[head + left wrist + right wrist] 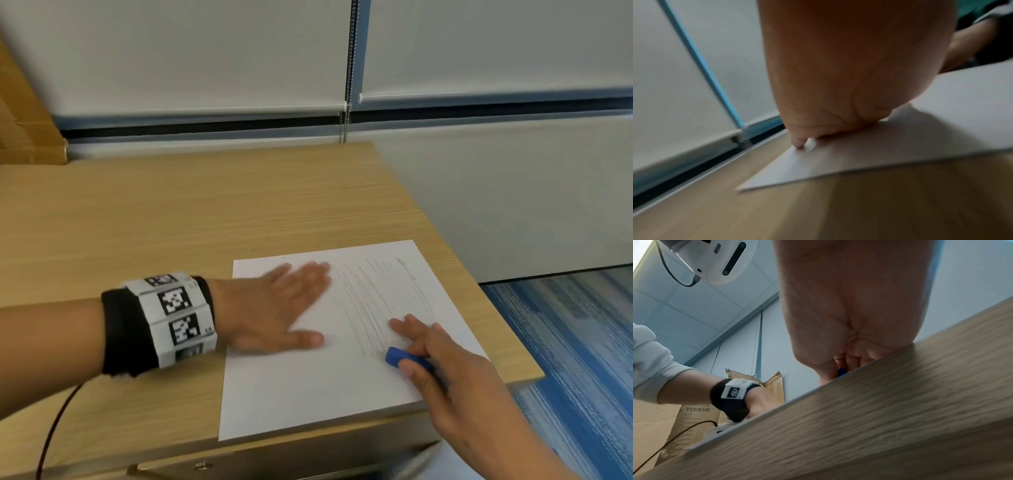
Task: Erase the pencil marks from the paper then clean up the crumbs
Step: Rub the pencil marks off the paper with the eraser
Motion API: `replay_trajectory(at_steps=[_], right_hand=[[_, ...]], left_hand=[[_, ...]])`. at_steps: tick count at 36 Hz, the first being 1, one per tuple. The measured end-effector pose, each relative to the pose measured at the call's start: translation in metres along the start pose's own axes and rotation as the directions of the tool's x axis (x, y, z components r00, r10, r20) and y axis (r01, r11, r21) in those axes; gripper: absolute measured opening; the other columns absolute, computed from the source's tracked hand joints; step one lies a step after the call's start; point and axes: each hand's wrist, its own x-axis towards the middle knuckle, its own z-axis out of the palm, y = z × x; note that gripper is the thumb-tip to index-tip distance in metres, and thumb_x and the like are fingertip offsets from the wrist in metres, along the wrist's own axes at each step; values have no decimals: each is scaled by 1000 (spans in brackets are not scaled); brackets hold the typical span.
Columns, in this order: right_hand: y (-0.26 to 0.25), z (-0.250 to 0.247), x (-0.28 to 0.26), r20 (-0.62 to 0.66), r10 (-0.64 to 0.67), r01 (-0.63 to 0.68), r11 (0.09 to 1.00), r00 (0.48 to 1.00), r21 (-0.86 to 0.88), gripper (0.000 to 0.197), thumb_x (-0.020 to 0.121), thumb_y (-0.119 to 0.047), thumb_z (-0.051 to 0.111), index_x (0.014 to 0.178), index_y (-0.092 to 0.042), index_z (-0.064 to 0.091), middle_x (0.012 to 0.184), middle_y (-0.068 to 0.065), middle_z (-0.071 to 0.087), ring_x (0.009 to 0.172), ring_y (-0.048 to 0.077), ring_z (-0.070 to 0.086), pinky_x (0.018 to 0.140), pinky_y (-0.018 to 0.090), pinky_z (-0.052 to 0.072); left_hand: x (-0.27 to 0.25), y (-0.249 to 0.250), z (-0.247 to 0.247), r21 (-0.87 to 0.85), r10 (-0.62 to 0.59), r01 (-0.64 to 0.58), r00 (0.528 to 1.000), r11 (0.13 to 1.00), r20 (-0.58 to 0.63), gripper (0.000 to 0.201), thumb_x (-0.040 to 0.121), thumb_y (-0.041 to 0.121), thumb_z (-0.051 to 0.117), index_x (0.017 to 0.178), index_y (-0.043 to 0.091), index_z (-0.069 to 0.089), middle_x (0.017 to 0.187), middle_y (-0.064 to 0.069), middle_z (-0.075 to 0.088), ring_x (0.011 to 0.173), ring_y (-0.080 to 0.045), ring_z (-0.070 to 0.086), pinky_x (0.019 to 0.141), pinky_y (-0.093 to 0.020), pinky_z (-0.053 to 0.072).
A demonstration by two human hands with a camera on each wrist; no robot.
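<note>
A white sheet of paper (308, 387) lies at the right front corner of the wooden desk (137, 222), with slanted grey pencil marks (370, 308) across its upper right half. My left hand (284, 308) lies flat on the paper's upper left part, fingers straight, pressing it down. My right hand (421, 346) pinches a blue eraser (399, 356) between thumb and fingers, its tip on the paper at the lower end of the marks. In the left wrist view the palm (838, 97) rests on the paper (879, 146). A sliver of the eraser (841, 371) shows in the right wrist view.
The desk's right edge (507, 329) drops to blue striped carpet (582, 359). A cardboard box (24, 113) stands at the back left against the wall. A window blind's bead chain (347, 85) hangs behind the desk. A dark cable (51, 428) trails from my left wristband.
</note>
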Motion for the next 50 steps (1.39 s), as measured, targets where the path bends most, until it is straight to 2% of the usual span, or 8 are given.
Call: replay_trajectory(at_steps=[6, 13, 23, 31, 36, 39, 43, 50], right_hand=[[-4, -1, 0, 15, -19, 19, 1000, 1000, -9, 29, 81, -59, 38, 98, -80, 27, 124, -23, 58, 131, -2, 41, 116, 36, 32], [-3, -1, 0, -23, -38, 38, 999, 999, -3, 25, 86, -57, 41, 102, -75, 32, 121, -21, 62, 118, -21, 42, 113, 36, 35], [-8, -2, 0, -19, -26, 26, 999, 999, -22, 25, 90, -56, 38, 101, -77, 30, 120, -21, 62, 116, -26, 39, 113, 38, 35], [-14, -5, 1, -14, -11, 11, 999, 1000, -33, 22, 80, -64, 35, 99, -76, 33, 117, -25, 61, 116, -21, 43, 114, 34, 35], [-15, -5, 1, -12, 0, 0, 1000, 1000, 3, 16, 90, -53, 47, 105, -48, 45, 108, -21, 65, 112, -25, 42, 114, 37, 35], [-19, -7, 3, 35, 6, -5, 1000, 999, -23, 21, 85, -44, 49, 96, -61, 45, 110, -20, 64, 108, -32, 38, 117, 34, 29], [-26, -18, 7, 100, 57, -55, 998, 993, -20, 30, 88, -22, 63, 86, -47, 47, 105, -33, 60, 101, -33, 41, 116, 24, 26], [-58, -49, 43, 69, -43, 51, 992, 997, -118, 15, 84, -25, 70, 79, -34, 59, 77, -16, 67, 81, 1, 62, 74, 17, 50]], left_hand=[[-7, -22, 1, -43, -211, 212, 977, 976, 11, 103, 71, 81, -13, 144, 11, -33, 151, -6, -41, 142, -15, -32, 121, -35, -10], [-21, 43, 28, 236, 455, -426, 887, 874, -84, 87, 92, 71, 19, 153, 23, -20, 158, -4, -31, 143, -14, -32, 115, -46, -20], [-25, -32, 14, -11, -228, 228, 973, 974, 32, 100, 69, 80, -18, 142, 13, -36, 151, -5, -42, 140, -13, -36, 120, -34, -13], [-32, 26, 24, 123, 334, -329, 942, 936, -22, 78, 88, 68, 4, 149, 31, -29, 152, 3, -43, 138, -9, -40, 114, -40, -24], [-27, 3, 23, -65, 65, -72, 992, 995, -107, 81, 91, 71, 7, 149, 27, -28, 152, 4, -42, 141, -7, -35, 119, -30, -15], [-20, -3, 14, -224, -122, 70, 967, 972, -225, 84, 93, 69, 26, 157, 21, 1, 164, 3, -14, 150, -10, -3, 119, -21, 4], [-8, -1, 0, -287, -211, 134, 943, 949, -256, 89, 86, 69, 50, 152, 14, 23, 157, -2, 11, 141, -17, 22, 112, -34, 32], [4, -11, -15, -249, -285, 249, 951, 936, -121, 118, 72, 75, 63, 156, 13, 8, 160, 0, -1, 146, -23, 8, 114, -42, 30]])
